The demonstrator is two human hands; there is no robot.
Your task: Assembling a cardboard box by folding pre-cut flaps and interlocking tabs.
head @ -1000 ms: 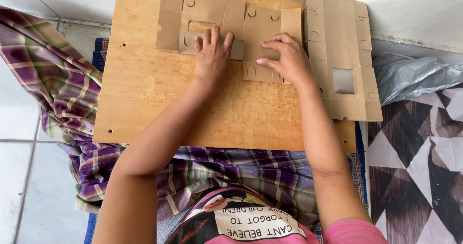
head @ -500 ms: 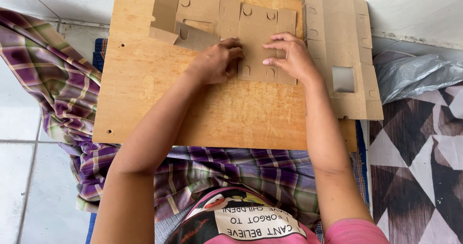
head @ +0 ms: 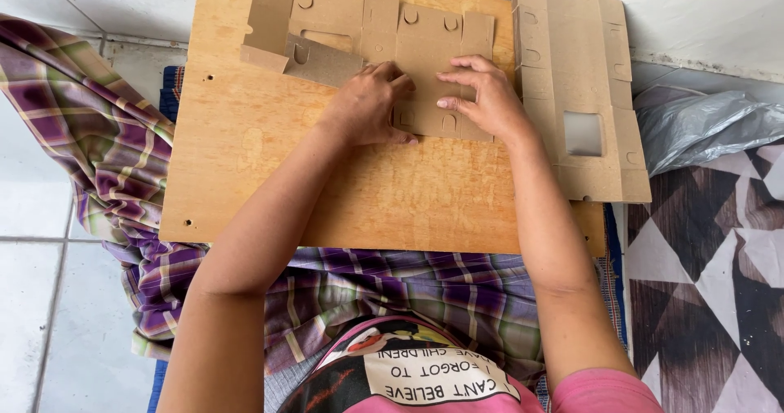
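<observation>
- Leftmost, a plaid cloth (head: 73,127) is lying over the tiled floor and running under the wooden board (head: 269,176) that is serving as the bench.
- On the board's far half, the flat die-cut cardboard blank (head: 425,46) is lying spread out, its left flaps (head: 314,58) already standing up along their creases.
- The left hand (head: 367,103) is curling into a loose clench, knuckles pressing the blank's lower panel down.
- The right hand (head: 482,95) is lying flat and released, fingertips (head: 447,101) pinning the same panel.
- The blank is looking light, thin and stiff only between scores; it should bend cleanly there, so holding beside a crease seems wisest, as edges could tear.
- Rightmost, a stack of similar blanks (head: 576,86) is overhanging the board, beside grey plastic (head: 702,127).
</observation>
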